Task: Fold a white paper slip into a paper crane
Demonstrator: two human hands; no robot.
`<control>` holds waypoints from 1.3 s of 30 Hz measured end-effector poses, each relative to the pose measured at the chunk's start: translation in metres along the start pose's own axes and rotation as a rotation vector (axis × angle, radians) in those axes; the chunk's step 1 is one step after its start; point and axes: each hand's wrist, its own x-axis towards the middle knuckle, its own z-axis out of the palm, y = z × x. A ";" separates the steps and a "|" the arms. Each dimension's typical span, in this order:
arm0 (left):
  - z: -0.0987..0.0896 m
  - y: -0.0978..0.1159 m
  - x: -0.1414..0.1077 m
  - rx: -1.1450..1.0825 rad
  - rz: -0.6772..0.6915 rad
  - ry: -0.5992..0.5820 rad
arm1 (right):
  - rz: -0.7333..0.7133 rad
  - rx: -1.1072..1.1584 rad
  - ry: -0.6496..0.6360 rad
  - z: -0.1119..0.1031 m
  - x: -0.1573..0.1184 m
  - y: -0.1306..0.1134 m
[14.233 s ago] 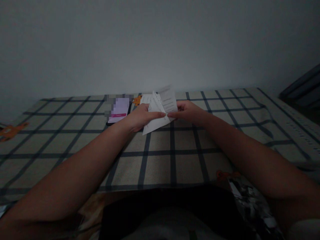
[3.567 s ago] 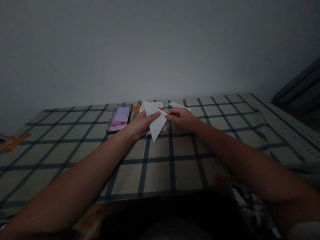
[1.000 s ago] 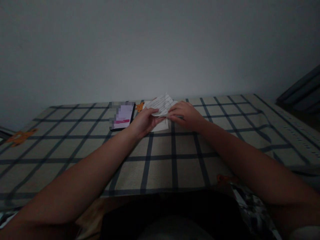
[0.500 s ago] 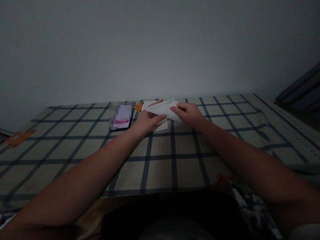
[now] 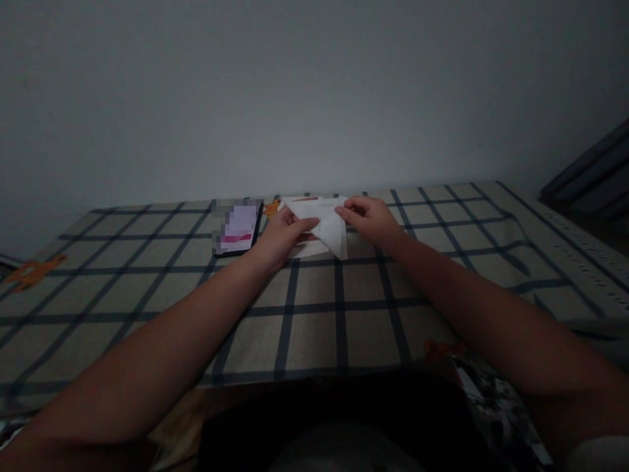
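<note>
Between my hands is a thin white tissue (image 5: pixel 330 226), folded, with a pointed corner hanging toward me. My left hand (image 5: pixel 286 231) is closed on its left part, the thumb lying on top and fingers underneath. At the upper right corner, my right hand (image 5: pixel 368 216) pinches the tissue between thumb and fingers. Another white sheet (image 5: pixel 312 251) lies on the cloth beneath, partly covered by the tissue and my left hand. Left of my left hand lies a phone (image 5: pixel 240 226) with a lit screen, partly pixelated.
A checked tablecloth (image 5: pixel 314 328) with dark blue lines and orange animal figures (image 5: pixel 37 272) covers the table. Behind it rises a plain grey wall (image 5: pixel 314 98). A dark striped object (image 5: pixel 590 170) stands at the right edge.
The tissue has turned and opened out, its corner now dropping toward me. My left hand has shifted slightly left; my right hand keeps nearly the same place.
</note>
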 end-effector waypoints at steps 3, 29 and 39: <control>0.000 -0.003 -0.001 0.004 -0.050 -0.056 | 0.003 0.008 -0.039 0.000 -0.001 -0.003; 0.000 -0.003 -0.004 0.025 0.009 -0.027 | -0.002 0.062 -0.170 0.001 -0.004 -0.002; -0.001 -0.002 -0.003 0.084 0.019 0.016 | -0.005 0.033 -0.174 0.001 -0.004 -0.002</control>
